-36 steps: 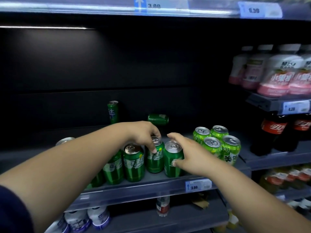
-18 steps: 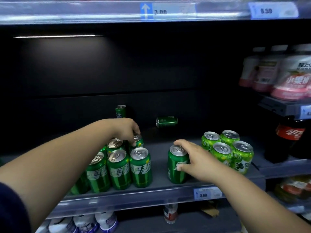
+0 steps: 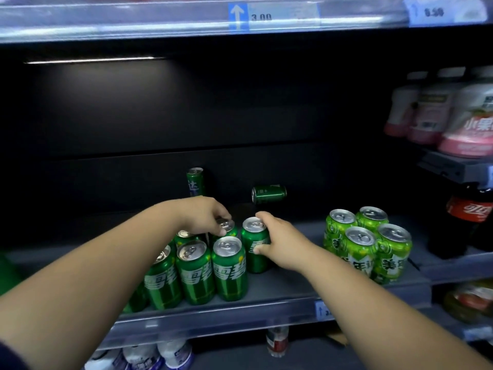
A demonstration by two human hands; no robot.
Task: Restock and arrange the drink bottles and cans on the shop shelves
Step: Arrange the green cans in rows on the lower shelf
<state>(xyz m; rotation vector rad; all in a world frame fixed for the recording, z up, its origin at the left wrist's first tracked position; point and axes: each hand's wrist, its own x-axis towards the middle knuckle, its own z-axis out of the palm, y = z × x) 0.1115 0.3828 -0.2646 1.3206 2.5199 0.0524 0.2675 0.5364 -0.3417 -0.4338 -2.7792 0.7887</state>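
Several dark green soda cans (image 3: 229, 271) stand in rows on the grey shelf (image 3: 280, 287). My left hand (image 3: 205, 214) grips the top of a second-row can (image 3: 226, 228) from above. My right hand (image 3: 280, 239) holds the side of another dark green can (image 3: 253, 244), which stands just right of that one. At the shelf's back, a slim green can (image 3: 195, 181) stands upright and a dark green can (image 3: 269, 194) lies on its side.
Several light green cans (image 3: 365, 244) cluster at the right of the same shelf. Cola bottles (image 3: 464, 217) and pink-labelled white bottles (image 3: 469, 121) fill the right-hand shelves. White bottles (image 3: 149, 356) stand below. A price rail (image 3: 213, 320) fronts the shelf.
My right hand has pushed its can back and left into the second row, beside the can under my left hand. The left hand has barely moved.
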